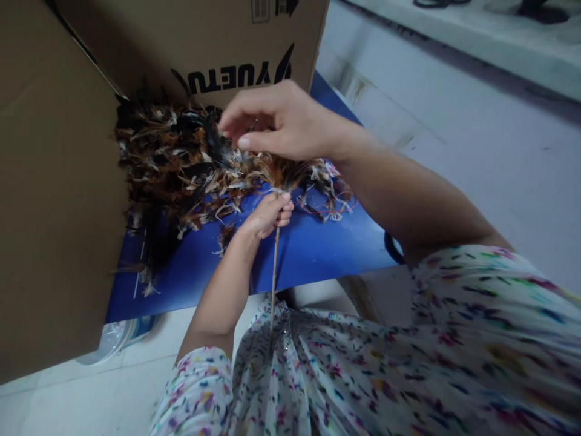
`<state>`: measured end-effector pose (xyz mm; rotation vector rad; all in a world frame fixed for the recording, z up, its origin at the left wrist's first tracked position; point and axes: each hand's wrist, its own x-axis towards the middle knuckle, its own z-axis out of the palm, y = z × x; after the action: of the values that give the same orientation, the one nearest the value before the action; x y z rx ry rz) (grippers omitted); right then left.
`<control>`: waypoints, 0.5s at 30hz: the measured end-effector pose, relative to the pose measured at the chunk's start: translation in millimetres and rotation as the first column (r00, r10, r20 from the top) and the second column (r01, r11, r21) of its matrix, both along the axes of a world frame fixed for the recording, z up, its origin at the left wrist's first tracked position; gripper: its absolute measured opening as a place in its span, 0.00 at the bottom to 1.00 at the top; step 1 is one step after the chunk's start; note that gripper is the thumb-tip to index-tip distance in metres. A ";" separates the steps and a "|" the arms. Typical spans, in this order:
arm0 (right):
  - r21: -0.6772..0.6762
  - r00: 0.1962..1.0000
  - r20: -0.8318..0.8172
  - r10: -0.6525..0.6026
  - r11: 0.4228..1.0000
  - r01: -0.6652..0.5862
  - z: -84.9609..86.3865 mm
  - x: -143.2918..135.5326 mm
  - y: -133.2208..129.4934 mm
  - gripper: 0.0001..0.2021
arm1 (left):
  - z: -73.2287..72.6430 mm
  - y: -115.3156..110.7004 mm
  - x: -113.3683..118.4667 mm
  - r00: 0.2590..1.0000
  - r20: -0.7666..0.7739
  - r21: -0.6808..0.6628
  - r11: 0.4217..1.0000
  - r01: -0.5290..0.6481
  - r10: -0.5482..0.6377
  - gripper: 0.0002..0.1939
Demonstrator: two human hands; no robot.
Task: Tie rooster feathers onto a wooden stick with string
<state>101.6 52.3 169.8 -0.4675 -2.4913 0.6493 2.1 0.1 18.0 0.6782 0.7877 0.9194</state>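
Note:
My left hand (pixel 271 213) is closed around a thin wooden stick (pixel 274 263), near its far end. The stick runs down toward my lap, and brown feathers (pixel 276 171) fan out from its top, as on a feather duster. Above these feathers hovers my right hand (pixel 276 118), its fingers curved and the thumb apart from them; I see nothing held there. A heap of loose brown, black and white feathers (pixel 181 163) spreads just beyond and left of my hands. Pale string shows by my left fingertips.
The blue tabletop (pixel 327 242) carries the feathers and a loop of pink thread (pixel 313 211). A large cardboard box (pixel 54 200) stands open around the left and back. Below the table at left is a clear plastic tub (pixel 111 342). A pale ledge (pixel 499 45) runs along the right wall.

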 end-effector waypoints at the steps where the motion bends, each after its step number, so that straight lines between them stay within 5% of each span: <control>1: -0.043 1.000 -0.028 -0.004 0.999 0.003 -3.4 12.3 -4.8 0.10 | 0.9 -0.2 -1.1 1.000 0.012 -0.004 1.000 -0.001 0.001 0.21; 5: -0.169 0.988 0.110 -0.105 0.978 0.123 -50.2 61.6 -12.6 0.09 | 4.7 -0.4 -5.6 0.999 0.051 0.021 1.000 -0.004 0.003 0.20; 10: -0.030 0.886 0.390 -0.249 0.959 0.283 -128.7 95.6 2.1 0.20 | 6.8 -0.8 -9.2 0.998 0.056 0.069 0.998 -0.001 -0.003 0.20; 13: 0.037 0.832 0.419 -0.364 0.922 0.385 -147.1 92.7 9.2 0.21 | 7.6 -2.5 -9.8 0.997 0.078 0.079 0.997 0.020 -0.026 0.19; 15: -0.106 0.867 0.349 -0.357 0.904 0.415 -148.9 82.1 11.7 0.17 | 8.9 -4.7 -9.4 0.992 0.112 0.070 0.996 0.050 -0.058 0.19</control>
<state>183.7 64.0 20.9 -1.1966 -2.5261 0.6730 -7.2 -4.6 26.9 0.6957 0.6365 0.9304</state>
